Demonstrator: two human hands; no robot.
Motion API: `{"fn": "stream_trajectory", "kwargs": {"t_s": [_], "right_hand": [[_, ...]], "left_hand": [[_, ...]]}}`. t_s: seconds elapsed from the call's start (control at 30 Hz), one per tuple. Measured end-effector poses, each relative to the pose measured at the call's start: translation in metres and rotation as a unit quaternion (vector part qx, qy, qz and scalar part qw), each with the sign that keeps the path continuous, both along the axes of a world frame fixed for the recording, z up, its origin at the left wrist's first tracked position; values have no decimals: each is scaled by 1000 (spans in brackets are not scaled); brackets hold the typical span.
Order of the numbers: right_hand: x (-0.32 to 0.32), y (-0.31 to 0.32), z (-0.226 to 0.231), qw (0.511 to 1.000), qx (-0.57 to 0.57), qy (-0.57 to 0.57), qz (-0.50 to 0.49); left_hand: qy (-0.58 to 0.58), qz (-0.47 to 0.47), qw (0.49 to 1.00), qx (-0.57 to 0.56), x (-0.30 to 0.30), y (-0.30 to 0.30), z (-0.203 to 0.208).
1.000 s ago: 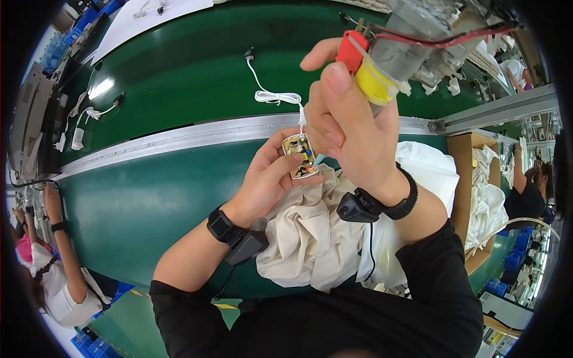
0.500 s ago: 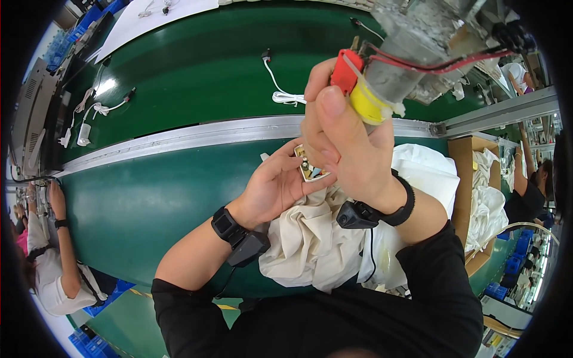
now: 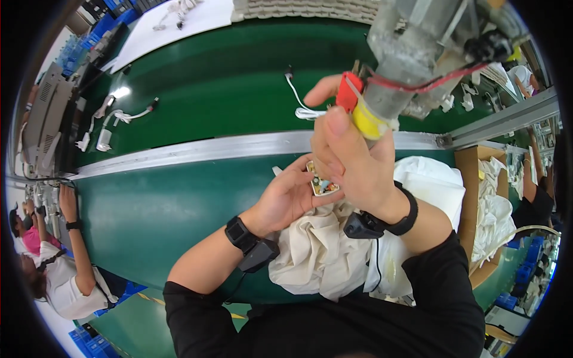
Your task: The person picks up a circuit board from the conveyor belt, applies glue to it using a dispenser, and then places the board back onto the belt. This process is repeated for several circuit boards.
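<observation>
Dark green worktops span the head view, split by a silver metal rail. At the frame's centre, the left hand clamps a small white plastic casing of electronic components; towards the upper right, the right hand is wrapped around a grey cylindrical device.

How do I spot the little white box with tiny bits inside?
Find the silver rail crossing the green bench, then the left hand just below it. That hand holds a small, open white case, partly hidden by the right hand. Unlike the cream cloth nearby, it's full of tiny electronic parts.
</observation>
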State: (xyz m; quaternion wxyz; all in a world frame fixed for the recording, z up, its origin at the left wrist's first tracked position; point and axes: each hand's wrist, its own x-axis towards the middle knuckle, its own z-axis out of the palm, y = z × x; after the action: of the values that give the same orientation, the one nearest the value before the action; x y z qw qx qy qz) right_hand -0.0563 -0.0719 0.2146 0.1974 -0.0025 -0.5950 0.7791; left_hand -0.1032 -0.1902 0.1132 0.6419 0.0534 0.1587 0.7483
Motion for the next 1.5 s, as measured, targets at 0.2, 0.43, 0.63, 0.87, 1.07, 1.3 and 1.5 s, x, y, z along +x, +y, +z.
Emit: {"fn": "stream_trajectory", "kwargs": {"t_s": [0.2,0.43,0.63,0.87,1.07,1.3,1.5], "right_hand": [[6,-6,-1,1000,8,-1,8],[24,21,2,998,-33,-32,49],[17,8,5,998,-32,-33,47],[17,13,7,999,-4,-34,31],[13,2,12,999,-1,-29,41],[12,-3,6,999,19,-34,28],[11,-7,6,999,20,-34,18]], "left_hand": [[143,67,987,-42,-34,15,15],[625,149,756,-120,-98,107,56],[751,203,618,-114,-118,135,-46],[865,260,363,-230,-126,60,18],[818,299,109,-479,-243,-121,30],[685,213,-12,-697,-279,-252,5],[713,161,109,-673,-270,-207,18]]}}
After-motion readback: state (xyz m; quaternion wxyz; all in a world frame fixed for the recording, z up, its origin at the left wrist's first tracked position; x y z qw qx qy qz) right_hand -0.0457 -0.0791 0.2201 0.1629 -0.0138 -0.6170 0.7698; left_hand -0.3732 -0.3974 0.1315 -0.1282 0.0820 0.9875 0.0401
